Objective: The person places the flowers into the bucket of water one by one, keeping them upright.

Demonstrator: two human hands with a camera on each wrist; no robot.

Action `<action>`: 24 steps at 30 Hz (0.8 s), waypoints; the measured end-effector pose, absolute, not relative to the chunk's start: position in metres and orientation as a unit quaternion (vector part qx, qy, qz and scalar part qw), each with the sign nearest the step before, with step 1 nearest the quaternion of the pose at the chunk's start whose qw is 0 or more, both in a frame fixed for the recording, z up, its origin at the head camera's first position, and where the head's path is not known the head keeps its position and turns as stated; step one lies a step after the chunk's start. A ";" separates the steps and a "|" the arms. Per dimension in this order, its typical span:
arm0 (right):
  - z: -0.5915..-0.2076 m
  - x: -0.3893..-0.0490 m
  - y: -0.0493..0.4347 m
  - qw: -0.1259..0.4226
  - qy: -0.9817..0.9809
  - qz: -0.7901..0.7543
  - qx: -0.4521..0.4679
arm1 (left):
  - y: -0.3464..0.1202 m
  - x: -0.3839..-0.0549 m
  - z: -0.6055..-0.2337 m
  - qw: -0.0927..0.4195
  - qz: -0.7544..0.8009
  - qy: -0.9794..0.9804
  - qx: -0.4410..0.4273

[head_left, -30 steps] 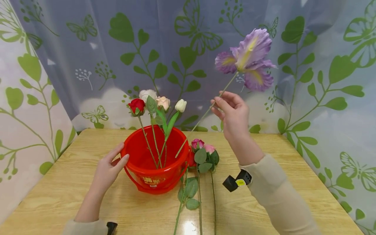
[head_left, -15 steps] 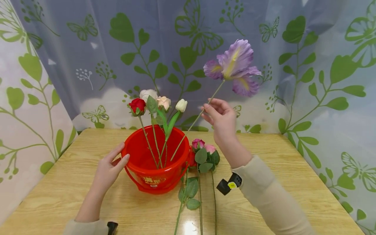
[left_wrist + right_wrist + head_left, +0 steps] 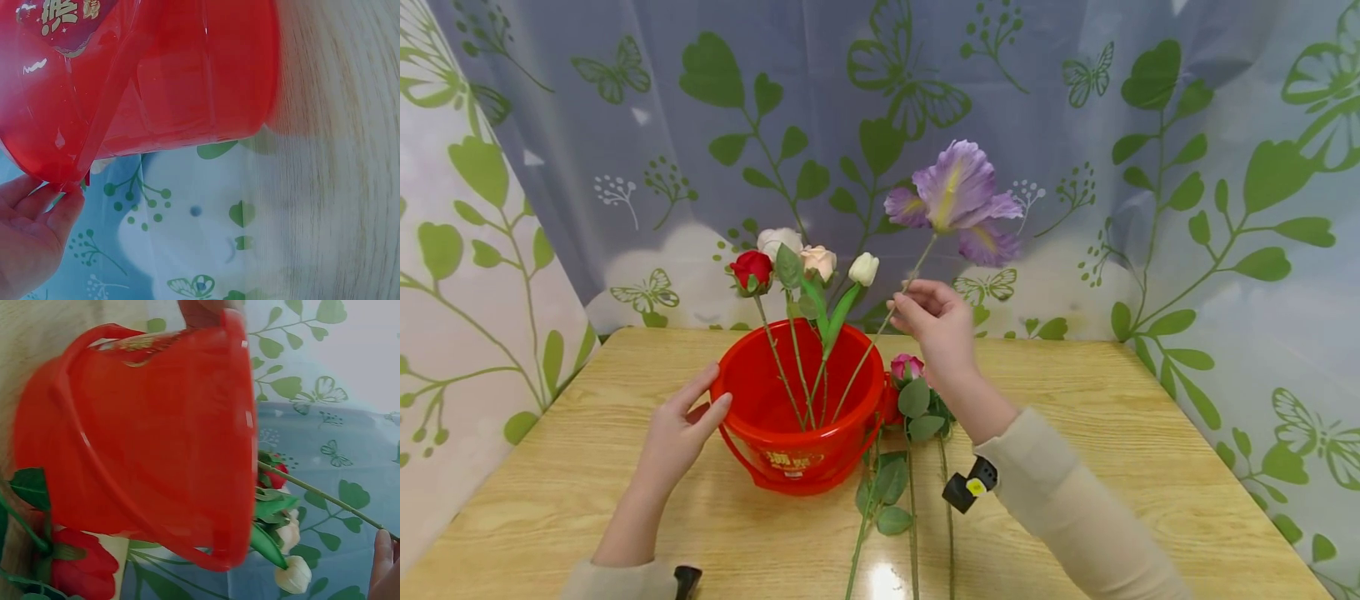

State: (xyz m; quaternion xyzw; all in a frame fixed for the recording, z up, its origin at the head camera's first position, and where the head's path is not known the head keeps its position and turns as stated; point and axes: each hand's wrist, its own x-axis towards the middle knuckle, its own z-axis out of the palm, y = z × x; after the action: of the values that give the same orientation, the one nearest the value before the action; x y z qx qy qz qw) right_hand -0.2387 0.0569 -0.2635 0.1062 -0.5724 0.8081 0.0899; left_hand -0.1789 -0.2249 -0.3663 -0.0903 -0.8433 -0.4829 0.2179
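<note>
Pale wood grain marks the worktop, where loose roses lie, stems toward me, just beside the red bucket, its left rim pinched between thumb and fingers of my left hand. Above its opposite side, my right hand, the one nearer the purple iris, pinches the slender stem, whose long axis slants down and leftward into the bucket's mouth with the bloom above my fingers. Beyond stand the red rose and white tulip, before a leaf-and-butterfly curtain.
</note>
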 end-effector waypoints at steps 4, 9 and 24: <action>-0.273 -0.239 0.053 0.087 -0.591 0.794 0.107 | -0.225 -0.179 -0.367 0.217 -0.482 -0.844 -0.090; -0.283 -0.240 0.047 0.087 -0.609 0.780 0.113 | -0.225 -0.179 -0.367 0.219 -0.485 -0.842 -0.092; -0.303 -0.236 0.037 0.087 -0.678 0.714 0.153 | -0.225 -0.179 -0.367 0.215 -0.485 -0.843 -0.091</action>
State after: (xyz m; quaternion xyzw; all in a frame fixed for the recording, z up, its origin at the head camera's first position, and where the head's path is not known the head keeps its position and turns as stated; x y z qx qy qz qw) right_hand -0.2356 0.0369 -0.3029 0.1528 -0.6781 0.7137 0.0867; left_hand -0.1791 -0.2249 -0.3669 -0.0906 -0.8430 -0.4849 0.2147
